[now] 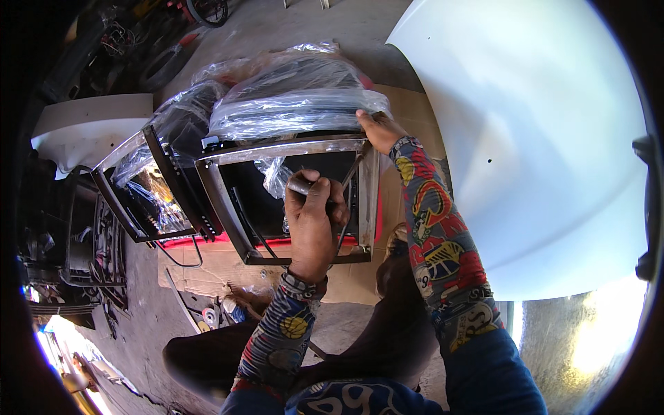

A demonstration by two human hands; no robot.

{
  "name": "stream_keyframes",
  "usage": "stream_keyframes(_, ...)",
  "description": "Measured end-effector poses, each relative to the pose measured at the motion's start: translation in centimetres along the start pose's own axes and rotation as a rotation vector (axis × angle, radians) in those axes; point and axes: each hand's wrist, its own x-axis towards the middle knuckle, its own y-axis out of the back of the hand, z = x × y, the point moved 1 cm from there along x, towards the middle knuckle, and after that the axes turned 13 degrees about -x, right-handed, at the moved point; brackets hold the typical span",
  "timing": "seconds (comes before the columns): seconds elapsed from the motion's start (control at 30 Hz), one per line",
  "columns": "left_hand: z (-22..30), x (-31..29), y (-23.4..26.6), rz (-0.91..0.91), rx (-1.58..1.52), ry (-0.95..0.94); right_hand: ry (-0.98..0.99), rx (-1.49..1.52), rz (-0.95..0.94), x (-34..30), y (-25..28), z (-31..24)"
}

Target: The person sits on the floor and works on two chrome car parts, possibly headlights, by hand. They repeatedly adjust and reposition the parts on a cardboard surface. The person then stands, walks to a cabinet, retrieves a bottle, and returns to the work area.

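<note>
Left hand (312, 218) closed in a fist about a metal tool (300, 185); the tool's rounded grey end shows above the thumb side, the rest being largely covered by the fingers. The tool lies over the opening of a rectangular metal frame (290, 148). Right hand (382, 131) at the upper right corner of this frame, beside the clear plastic wrap (290, 104); its fingertips are partly hidden, so whether they grip or merely rest cannot be told.

Surroundings: the left hand and wrist block part of the frame's interior and lower bar. A second metal frame (168, 178), tilted, crowds the left side, with a black cord (181, 265) looped below it. Cardboard (207, 266) lies beneath both frames. A large white panel (526, 152) bounds the right side; a smaller pale panel (90, 117) stands at the left, near a tyre (166, 66). Piled metal parts (111, 256) occupy the left edge. Small discs (207, 315) lie near the wearer's bent leg (221, 353).
</note>
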Motion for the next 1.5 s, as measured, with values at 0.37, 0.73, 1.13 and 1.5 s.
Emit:
stream_keyframes(0.37, -4.6, -0.8, -2.5, -0.153, -0.045, -0.062, 0.409, 0.112, 0.092, -1.0, -0.8, 1.3)
stream_keyframes(0.73, -2.6, 0.9, -5.1, -0.502, 1.418, -0.421, 0.547, -0.295, -0.073, -0.8, 0.6, 0.1)
stream_keyframes(1.13, -1.6, 1.7, -6.0, -0.849, 1.563, -0.593, 0.318, -0.06, 0.077, -0.1, -1.4, 1.9)
stream_keyframes(1.5, 2.1, 2.2, -5.2, -0.901, 1.518, -0.231, 0.28, -0.079, 0.169, -1.7, 0.1, 0.0)
